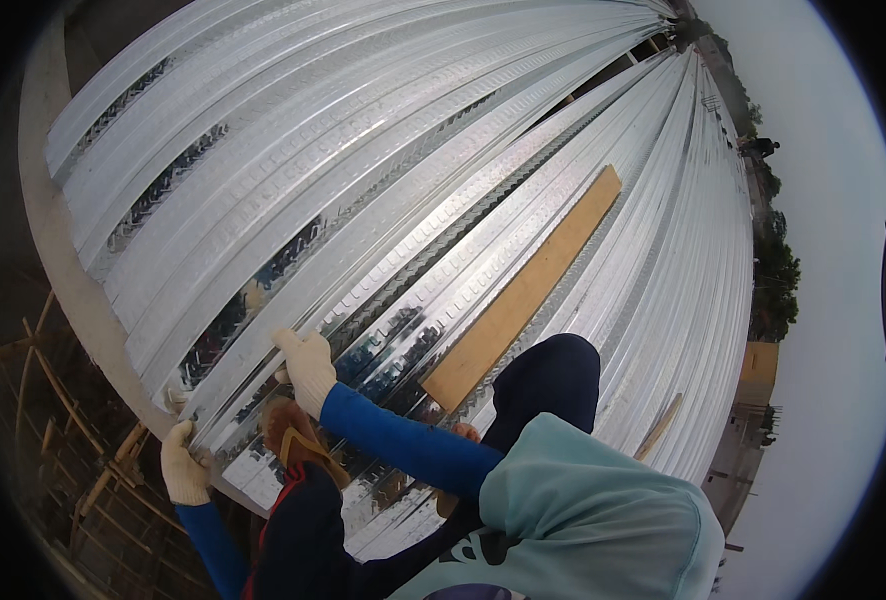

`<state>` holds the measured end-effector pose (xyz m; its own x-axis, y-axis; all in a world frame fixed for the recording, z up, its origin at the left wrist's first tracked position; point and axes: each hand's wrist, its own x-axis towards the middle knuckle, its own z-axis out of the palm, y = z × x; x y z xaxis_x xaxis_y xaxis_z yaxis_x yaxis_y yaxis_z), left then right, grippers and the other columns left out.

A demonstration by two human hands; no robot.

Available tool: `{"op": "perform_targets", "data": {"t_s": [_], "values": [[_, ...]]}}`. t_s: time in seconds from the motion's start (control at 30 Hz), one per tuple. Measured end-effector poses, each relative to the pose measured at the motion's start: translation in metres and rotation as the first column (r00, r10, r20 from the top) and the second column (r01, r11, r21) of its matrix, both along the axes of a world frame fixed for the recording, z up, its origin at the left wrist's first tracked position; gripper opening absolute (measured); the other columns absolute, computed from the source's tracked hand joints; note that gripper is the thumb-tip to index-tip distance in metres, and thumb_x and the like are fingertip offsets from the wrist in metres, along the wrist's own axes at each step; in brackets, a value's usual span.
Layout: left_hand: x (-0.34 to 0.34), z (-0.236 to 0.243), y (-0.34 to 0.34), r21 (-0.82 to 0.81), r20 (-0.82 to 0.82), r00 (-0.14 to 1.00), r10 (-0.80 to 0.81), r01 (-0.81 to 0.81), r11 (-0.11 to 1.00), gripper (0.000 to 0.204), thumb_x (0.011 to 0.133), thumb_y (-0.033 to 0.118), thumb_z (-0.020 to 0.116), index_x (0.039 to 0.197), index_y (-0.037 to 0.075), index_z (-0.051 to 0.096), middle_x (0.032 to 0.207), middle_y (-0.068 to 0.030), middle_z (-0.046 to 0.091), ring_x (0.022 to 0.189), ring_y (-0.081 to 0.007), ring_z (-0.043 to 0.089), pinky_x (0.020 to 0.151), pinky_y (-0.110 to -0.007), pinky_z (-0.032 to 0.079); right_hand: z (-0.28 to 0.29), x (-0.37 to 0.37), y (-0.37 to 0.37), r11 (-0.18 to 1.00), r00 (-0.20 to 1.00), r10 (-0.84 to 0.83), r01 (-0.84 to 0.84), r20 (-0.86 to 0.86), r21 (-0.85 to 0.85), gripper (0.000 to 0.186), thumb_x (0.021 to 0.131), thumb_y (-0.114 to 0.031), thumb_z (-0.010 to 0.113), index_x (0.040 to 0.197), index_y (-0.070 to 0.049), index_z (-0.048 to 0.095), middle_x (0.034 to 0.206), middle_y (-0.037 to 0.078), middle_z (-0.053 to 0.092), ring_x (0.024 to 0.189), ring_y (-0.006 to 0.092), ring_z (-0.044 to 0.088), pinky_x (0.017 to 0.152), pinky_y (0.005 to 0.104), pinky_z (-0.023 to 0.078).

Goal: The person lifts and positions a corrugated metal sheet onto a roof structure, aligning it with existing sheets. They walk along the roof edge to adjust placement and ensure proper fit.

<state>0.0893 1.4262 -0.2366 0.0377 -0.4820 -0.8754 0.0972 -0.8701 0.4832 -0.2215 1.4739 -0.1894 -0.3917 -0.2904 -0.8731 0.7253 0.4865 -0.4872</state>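
Note:
My left hand (185, 463), in a cream knitted glove, is closed around the end corner of a ribbed, shiny metal decking sheet (253, 355). Further along the same sheet, my gloved right hand (308, 372) grips its raised side edge, the fingers partly hidden behind the metal. Blue sleeves cover both forearms. Just beside my right hand, my foot in a brown sandal (303, 440) rests on the sheets.
Long metal sheets spread away toward the far upper right, with dark gaps between some. A wooden plank (523, 290) lies across them. A concrete edge beam (93, 310) borders the left; below it stands bamboo scaffolding (93, 440). Another person (763, 147) is far off.

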Motion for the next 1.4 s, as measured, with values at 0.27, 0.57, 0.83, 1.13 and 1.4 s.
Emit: {"op": "perform_targets", "data": {"t_s": [0.27,0.57,0.83,1.13,1.4], "values": [[-0.001,-0.039,-0.015,0.090,0.259,0.957,-0.128,0.108,0.990,0.019,0.095,0.031,0.073,0.093,0.012,0.069,0.080,0.0000,0.063,0.056,-0.0124,0.054,0.042,-0.025,0.034,-0.089,0.024,0.016,0.990,0.990,-0.094,0.104,0.108,-0.099,0.033,0.094,-0.027,0.078,0.110,-0.005,0.060,0.098,0.006,0.059,0.080,0.0191,0.063,0.066,0.0320,0.058],[0.002,-0.060,0.011,0.093,0.289,0.950,-0.115,0.092,0.991,0.023,0.094,0.028,0.072,0.092,0.005,0.070,0.082,-0.0042,0.064,0.060,-0.0148,0.056,0.051,-0.031,0.044,-0.124,-0.031,0.043,0.984,0.976,0.045,-0.007,0.215,-0.176,0.093,0.093,-0.050,0.079,0.151,0.008,0.034,0.145,0.026,0.043,0.131,0.0404,0.055,0.102,0.0505,0.054],[0.000,-0.075,0.011,0.017,0.264,0.961,-0.078,0.076,0.997,0.023,0.089,0.021,0.072,0.088,-0.002,0.069,0.077,-0.0073,0.063,0.059,-0.0179,0.058,0.052,-0.036,0.047,-0.173,-0.163,0.050,0.801,0.738,0.559,-0.598,-0.378,0.017,0.067,0.103,-0.036,0.067,0.151,0.003,0.041,0.141,0.024,0.046,0.135,0.0350,0.049,0.110,0.0496,0.049],[0.026,-0.059,-0.018,0.029,0.306,0.899,-0.312,0.319,0.947,0.034,0.090,0.031,0.077,0.088,-0.003,0.074,0.073,-0.0115,0.067,0.054,-0.0187,0.058,0.048,-0.036,0.043,-0.152,-0.138,0.013,0.998,0.993,-0.008,0.001,-0.115,-0.057,0.038,0.110,-0.027,0.059,0.129,0.005,0.058,0.117,0.017,0.052,0.106,0.0243,0.058,0.103,0.0469,0.054],[0.035,-0.072,-0.065,-0.151,0.292,0.924,-0.246,0.299,0.942,0.035,0.093,0.032,0.080,0.090,-0.002,0.074,0.071,-0.0067,0.057,0.054,-0.0156,0.054,0.044,-0.032,0.035,-0.171,-0.149,-0.037,0.975,0.997,-0.067,0.057,-0.038,-0.216,0.043,0.108,-0.024,0.062,0.139,0.004,0.052,0.123,0.020,0.054,0.118,0.0310,0.060,0.106,0.0476,0.054]]}}
